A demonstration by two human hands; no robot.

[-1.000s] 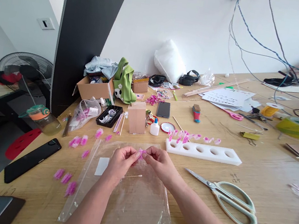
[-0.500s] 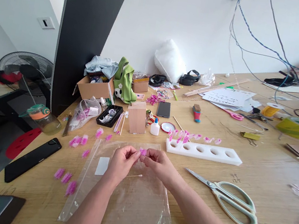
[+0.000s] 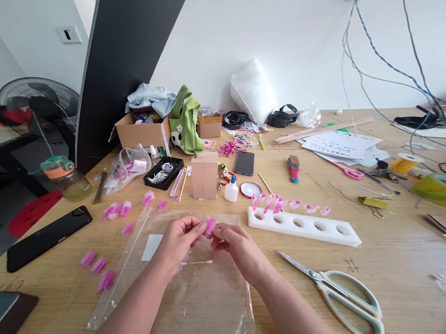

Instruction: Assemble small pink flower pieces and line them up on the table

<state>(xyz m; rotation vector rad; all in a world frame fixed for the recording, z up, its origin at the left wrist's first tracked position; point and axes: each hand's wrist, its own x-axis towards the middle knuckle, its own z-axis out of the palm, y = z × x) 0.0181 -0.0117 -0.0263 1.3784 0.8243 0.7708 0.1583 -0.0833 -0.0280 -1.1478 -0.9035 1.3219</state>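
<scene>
Over a clear zip bag [image 3: 206,314], a small pink flower [image 3: 209,227] of ruffled petals is pinched between the thumb and fingers of my left hand [image 3: 177,242]. My right hand [image 3: 240,249] has its fingers bent together at the flower's right edge and grips it there; its fingertips are partly hidden. Below the hands lies a cotton swab [image 3: 201,262] on the bag. A white card [image 3: 152,247] is partly covered by my left wrist. Loose pink petal pieces [image 3: 99,265] lie left of the bag, with another cluster [image 3: 112,210] farther back.
Scissors [image 3: 331,287] lie right of my right forearm. Behind stand a white holder with round holes [image 3: 307,228], pink petals on sticks [image 3: 272,203], a glue bottle [image 3: 231,190] and a cardboard piece [image 3: 205,175]. A black phone [image 3: 50,237] and a drink bottle [image 3: 60,175] are at left.
The pink flower has turned and shows more of its petals, a little further left. My right fingers have curled in and shifted slightly lower.
</scene>
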